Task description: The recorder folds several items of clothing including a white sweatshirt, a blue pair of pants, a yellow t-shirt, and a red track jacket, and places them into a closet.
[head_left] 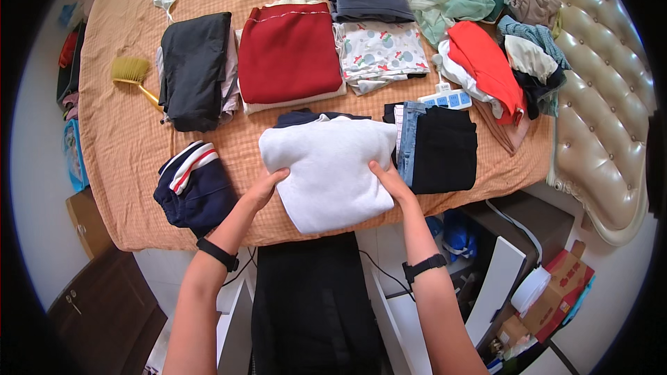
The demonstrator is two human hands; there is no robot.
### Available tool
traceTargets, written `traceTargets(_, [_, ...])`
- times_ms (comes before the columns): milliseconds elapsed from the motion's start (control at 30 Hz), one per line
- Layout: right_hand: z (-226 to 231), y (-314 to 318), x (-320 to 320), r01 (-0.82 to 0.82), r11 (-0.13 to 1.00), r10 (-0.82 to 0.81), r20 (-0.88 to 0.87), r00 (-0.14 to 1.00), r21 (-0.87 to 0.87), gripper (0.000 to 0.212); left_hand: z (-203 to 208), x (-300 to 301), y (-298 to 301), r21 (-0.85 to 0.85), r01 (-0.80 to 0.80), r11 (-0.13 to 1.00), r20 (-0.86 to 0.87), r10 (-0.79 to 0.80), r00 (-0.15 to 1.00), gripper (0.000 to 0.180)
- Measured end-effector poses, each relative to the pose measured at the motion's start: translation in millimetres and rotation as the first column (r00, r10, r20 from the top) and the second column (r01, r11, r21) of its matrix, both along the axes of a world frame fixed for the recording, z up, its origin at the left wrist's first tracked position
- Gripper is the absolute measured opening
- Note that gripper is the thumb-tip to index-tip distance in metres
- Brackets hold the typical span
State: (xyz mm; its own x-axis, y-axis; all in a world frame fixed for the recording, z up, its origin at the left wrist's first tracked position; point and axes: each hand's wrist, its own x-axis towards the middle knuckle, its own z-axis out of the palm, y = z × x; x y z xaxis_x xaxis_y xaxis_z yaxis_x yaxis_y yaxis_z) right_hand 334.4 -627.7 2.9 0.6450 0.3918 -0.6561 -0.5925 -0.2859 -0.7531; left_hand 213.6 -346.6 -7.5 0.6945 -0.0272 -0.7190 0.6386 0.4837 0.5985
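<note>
A folded white garment (333, 173), thick and soft-looking, is held between my two hands at the near side of the bed. My left hand (265, 187) grips its left edge, thumb on top and the other fingers hidden beneath. At the right edge my right hand (390, 179) grips it the same way. Dark navy cloth (306, 118) peeks out behind the white garment. Just right of it lies a folded stack with black trousers (446, 149) and blue denim (411, 142). Folded navy clothing (198, 194) with white and red stripes sits to the left.
Farther back lie a dark grey folded stack (196, 69), a red folded garment (290, 55) and a patterned white one (383, 54). A yellow-bristled brush (132, 73) rests at left. A power strip (448, 100) and loose clothes (483, 62) are near the tufted headboard (601, 76). An open drawer cabinet (514, 229) stands below right.
</note>
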Motion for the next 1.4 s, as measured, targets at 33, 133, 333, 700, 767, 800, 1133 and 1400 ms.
traceTargets(33, [0, -3, -2, -0.025, 1.0, 0.025, -0.015, 1.0, -0.001, 0.084, -1, -3, 1, -0.001, -0.002, 1.0, 0.001, 0.002, 1.0, 0.065])
traceTargets(133, [-8, -9, -15, -0.091, 0.995, 0.092, -0.025, 0.995, 0.033, 0.09, -5, -17, 12, 0.003, 0.025, 1.0, 0.005, -0.025, 1.0, 0.067])
traceTargets(333, [-5, -12, -18, -0.147, 0.989, 0.149, -0.123, 0.981, 0.029, 0.106, 0, -19, 27, 0.047, 0.251, 0.967, -0.094, -0.246, 0.965, 0.068])
traceTargets(700, [-24, -14, -16, -0.067, 0.998, 0.065, -0.068, 0.996, -0.014, 0.098, -9, -18, 30, 0.0, 0.298, 0.955, -0.091, -0.297, 0.951, 0.075])
traceTargets(767, [-31, -17, -12, -0.037, 0.998, 0.041, -0.121, 0.992, 0.042, 0.095, -10, -17, 27, -0.009, 0.277, 0.961, -0.069, -0.276, 0.959, 0.075])
traceTargets(800, [-31, -16, -10, -0.035, 0.998, 0.04, -0.119, 0.992, 0.043, 0.095, -11, -17, 27, -0.014, 0.25, 0.968, -0.051, -0.251, 0.967, 0.074])
traceTargets(1133, [-20, -13, 2, -0.003, 0.984, 0.049, -0.258, 0.965, 0.177, 0.089, 5, -11, 27, -0.023, 0.172, 0.985, -0.023, -0.172, 0.985, 0.071])
traceTargets(1400, [-32, 38, 2, 0.054, 0.997, -0.051, 0.061, 0.997, -0.052, 0.088, 17, -14, 49, 0.088, 0.059, 0.994, -0.114, -0.048, 0.992, 0.068])
